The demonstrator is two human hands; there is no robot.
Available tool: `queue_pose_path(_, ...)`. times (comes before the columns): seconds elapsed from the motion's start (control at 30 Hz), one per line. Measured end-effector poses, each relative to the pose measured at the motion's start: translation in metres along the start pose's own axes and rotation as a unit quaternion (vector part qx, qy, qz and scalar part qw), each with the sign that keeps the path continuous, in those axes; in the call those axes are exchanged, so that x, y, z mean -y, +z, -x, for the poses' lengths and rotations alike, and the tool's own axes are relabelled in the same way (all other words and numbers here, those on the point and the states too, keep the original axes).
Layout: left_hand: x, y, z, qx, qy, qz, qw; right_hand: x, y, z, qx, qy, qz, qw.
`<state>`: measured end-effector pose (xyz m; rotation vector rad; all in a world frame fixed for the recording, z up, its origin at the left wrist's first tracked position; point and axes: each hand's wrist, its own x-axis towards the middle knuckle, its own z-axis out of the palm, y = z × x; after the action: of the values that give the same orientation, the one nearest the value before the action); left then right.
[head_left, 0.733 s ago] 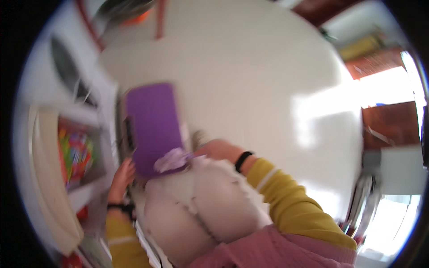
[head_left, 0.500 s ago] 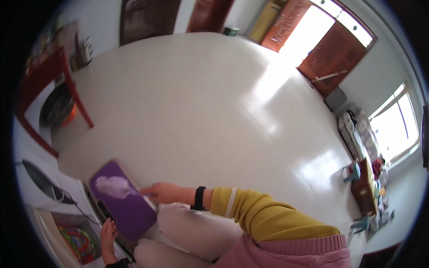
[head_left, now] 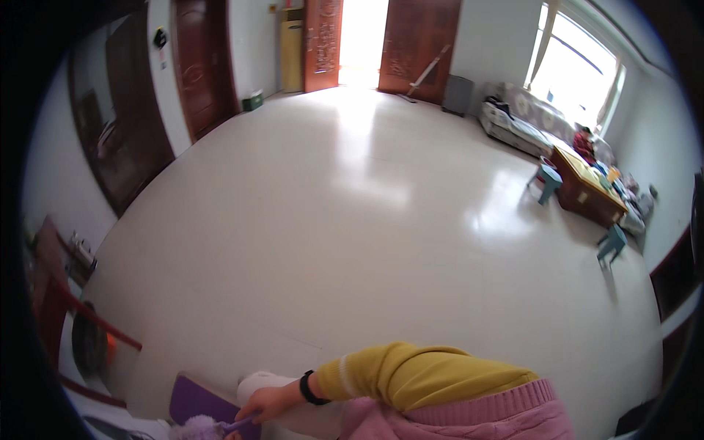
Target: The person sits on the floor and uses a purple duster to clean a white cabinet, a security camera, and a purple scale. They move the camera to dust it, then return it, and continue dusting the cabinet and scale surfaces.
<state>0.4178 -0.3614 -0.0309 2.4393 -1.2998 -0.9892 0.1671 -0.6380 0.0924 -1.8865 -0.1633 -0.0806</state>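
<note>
My right hand (head_left: 265, 403), with a black band at the wrist, is closed on the purple handle (head_left: 238, 423) of a fluffy duster. The duster's pale lilac head (head_left: 198, 427) hangs at the lower edge, left of the hand. Behind it lies a flat purple panel (head_left: 192, 400) with a pale rim, partly covered by the duster and my hand. A small patch of skin below the handle may be my left hand (head_left: 233, 435); its fingers are mostly cut off by the picture's edge.
A red wooden chair (head_left: 95, 323) stands at the left beside white furniture. Across the pale tiled floor (head_left: 315, 242) are an open doorway, a grey suitcase (head_left: 457, 95) and a sofa (head_left: 513, 128). A person in red sits near a wooden table (head_left: 587, 191) with blue-green stools (head_left: 548, 183).
The view has swung up and to the right, pushing the panel and hands to the lower edge. The duster's head has come off the middle of the panel. My left hand has mostly left view.
</note>
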Motion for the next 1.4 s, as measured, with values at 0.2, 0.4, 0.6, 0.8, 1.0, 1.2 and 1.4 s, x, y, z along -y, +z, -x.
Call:
queue_pose_path(0.2,-0.05,-0.016,-0.022,0.013,-0.009,0.037,0.999,-0.017,0.007,-0.012,-0.008,0.038,-0.014,0.999)
queue_pose_path(0.4,-0.047,-0.045,0.011,0.012,-0.049,0.549,0.834,-0.029,0.0,-0.019,0.003,0.03,-0.034,0.999)
queue_pose_path(0.6,-0.026,-0.057,0.085,-0.06,0.05,0.758,0.647,-0.019,-0.04,-0.051,0.146,0.042,-0.05,0.987)
queue_pose_path(0.8,0.038,-0.088,0.053,-0.228,-0.019,0.693,0.683,-0.049,-0.048,-0.183,0.243,0.126,0.089,0.958)
queue_pose_path(1.0,0.122,-0.052,-0.003,-0.269,-0.126,0.687,0.663,-0.123,0.028,-0.286,0.287,0.042,0.222,0.931)
queue_pose_path(1.2,0.201,0.022,-0.001,-0.232,-0.278,0.706,0.609,-0.21,0.073,-0.316,0.325,0.078,0.36,0.871)
queue_pose_path(1.4,0.257,0.102,-0.01,-0.218,-0.336,0.658,0.638,-0.282,0.114,-0.371,0.213,0.095,0.404,0.884)
